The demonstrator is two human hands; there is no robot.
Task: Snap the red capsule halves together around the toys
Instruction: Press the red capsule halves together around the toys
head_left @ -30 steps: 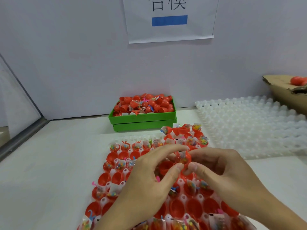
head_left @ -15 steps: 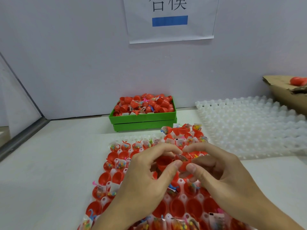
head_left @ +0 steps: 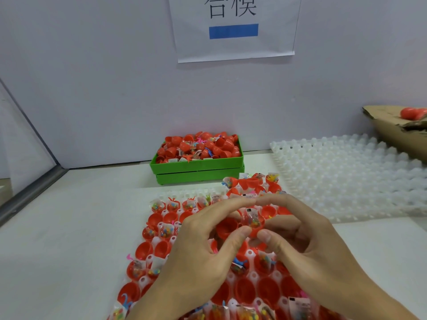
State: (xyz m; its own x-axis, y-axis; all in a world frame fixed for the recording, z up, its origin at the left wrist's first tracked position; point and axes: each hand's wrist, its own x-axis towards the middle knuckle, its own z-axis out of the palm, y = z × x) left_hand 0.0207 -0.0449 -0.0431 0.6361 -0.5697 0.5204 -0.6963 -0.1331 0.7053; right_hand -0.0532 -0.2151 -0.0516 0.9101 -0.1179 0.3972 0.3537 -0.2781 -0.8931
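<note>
Over a white tray (head_left: 178,194) filled with red capsule halves, both my hands work close together. My left hand (head_left: 203,248) pinches an empty red capsule half (head_left: 227,227) between thumb and fingers, its hollow facing up. My right hand (head_left: 307,245) pinches a second red capsule half (head_left: 255,228) that carries a small clear toy bag (head_left: 250,218). The two halves sit side by side and touch. Above them my two index fingertips meet. Many tray cells hold red halves, several with bagged toys (head_left: 166,230).
A green bin (head_left: 196,168) heaped with red halves and toys stands at the back against the wall. To the right lies an empty white cell tray (head_left: 346,181). A cardboard box (head_left: 390,135) with a closed red capsule (head_left: 407,113) is at the far right.
The hands rose a little above the tray. My index fingertips have come together over the two halves. The toy-filled half stays in my right hand.
</note>
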